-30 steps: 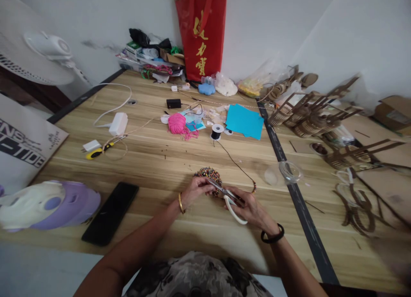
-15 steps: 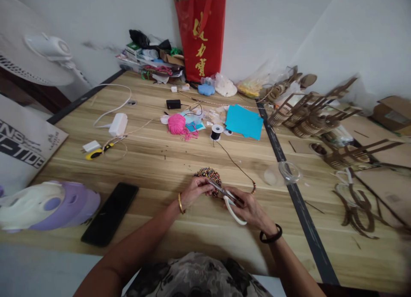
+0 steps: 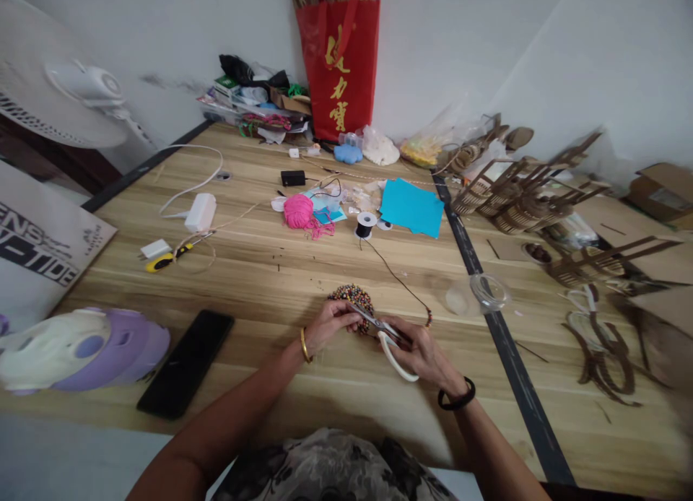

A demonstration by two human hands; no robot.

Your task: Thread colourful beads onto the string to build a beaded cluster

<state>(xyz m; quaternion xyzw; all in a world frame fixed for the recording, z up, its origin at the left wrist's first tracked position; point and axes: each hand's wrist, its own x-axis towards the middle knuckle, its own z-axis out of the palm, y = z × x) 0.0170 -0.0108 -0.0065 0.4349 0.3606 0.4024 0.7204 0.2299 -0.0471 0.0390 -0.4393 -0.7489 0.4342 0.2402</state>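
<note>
My right hand (image 3: 418,348) is closed around white-handled scissors (image 3: 390,353), whose blades point left toward the other hand. My left hand (image 3: 331,325), a gold bangle on its wrist, is pinched at the scissor tips; what lies between its fingers is too small to make out. Just behind both hands sits a round piece of multicoloured beadwork (image 3: 351,296), partly covered by them. A black cord (image 3: 399,279) with a few beads near its end runs from a white spool (image 3: 365,224) down toward my right hand.
Pink yarn (image 3: 299,211) and blue sheets (image 3: 413,208) lie beyond the spool. To the left are a black phone (image 3: 187,362), a purple-and-white device (image 3: 102,348) and a yellow-handled tool (image 3: 159,261). At right are clear rings (image 3: 488,292) and small woven baskets (image 3: 520,208).
Almost nothing differs. Both hands and the scissors keep the same pose at the beadwork; the whole view has shifted very slightly.
</note>
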